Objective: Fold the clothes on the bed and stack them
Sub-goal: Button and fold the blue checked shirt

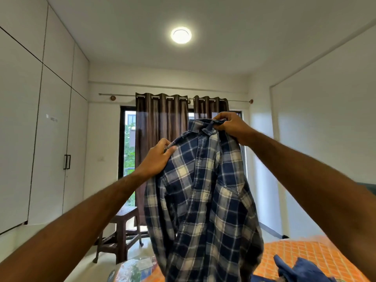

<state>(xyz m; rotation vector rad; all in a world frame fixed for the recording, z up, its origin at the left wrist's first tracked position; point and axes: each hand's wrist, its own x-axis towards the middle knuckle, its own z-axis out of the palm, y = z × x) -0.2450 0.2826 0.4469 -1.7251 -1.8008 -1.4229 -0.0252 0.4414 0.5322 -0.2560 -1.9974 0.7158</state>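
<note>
I hold a navy and white plaid shirt (203,200) up in the air in front of me, hanging down over the bed (295,253). My left hand (156,159) pinches its left shoulder seam. Higher up, my right hand (230,125) grips the collar at the right side. The shirt's lower part drapes loosely, and its hem runs out of the bottom of the view. A blue garment (299,269) lies crumpled on the orange checked bedsheet at the lower right.
A brown plastic stool (120,233) stands on the floor left of the bed. White wardrobes (40,139) line the left wall. Brown curtains (162,143) hang over a glass door straight ahead. A clear plastic bag (136,269) lies at the bed's near left corner.
</note>
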